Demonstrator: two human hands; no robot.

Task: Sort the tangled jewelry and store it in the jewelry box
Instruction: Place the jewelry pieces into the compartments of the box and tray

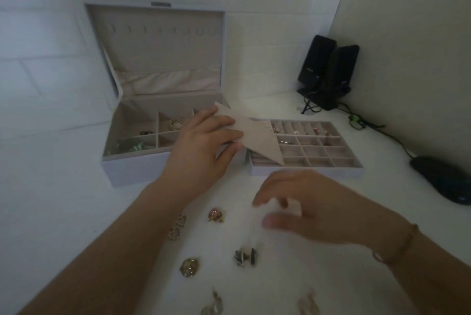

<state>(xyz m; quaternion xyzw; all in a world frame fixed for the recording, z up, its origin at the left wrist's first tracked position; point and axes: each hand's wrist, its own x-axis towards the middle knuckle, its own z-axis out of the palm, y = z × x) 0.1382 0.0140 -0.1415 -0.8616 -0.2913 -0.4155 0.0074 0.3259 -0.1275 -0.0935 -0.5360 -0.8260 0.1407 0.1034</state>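
The white jewelry box (132, 167) stands open at the back left, lid up, with a few pieces in its compartments. Its removable tray (328, 159) of small squares lies to the right. My left hand (204, 146) grips a flat beige velvet panel (257, 136) tilted over the gap between box and tray. My right hand (305, 207) hovers blurred over the table, fingers curled around something small and pale that I cannot make out. Loose pieces lie in front: a pink brooch (216, 215), a gold piece (189, 267), a dark cluster (246, 256).
Two black speakers (328, 72) stand in the back right corner with cables trailing. A black computer mouse (443, 179) sits at the right edge. More earrings (178, 226) lie by my left forearm, others at the bottom edge. White wall behind.
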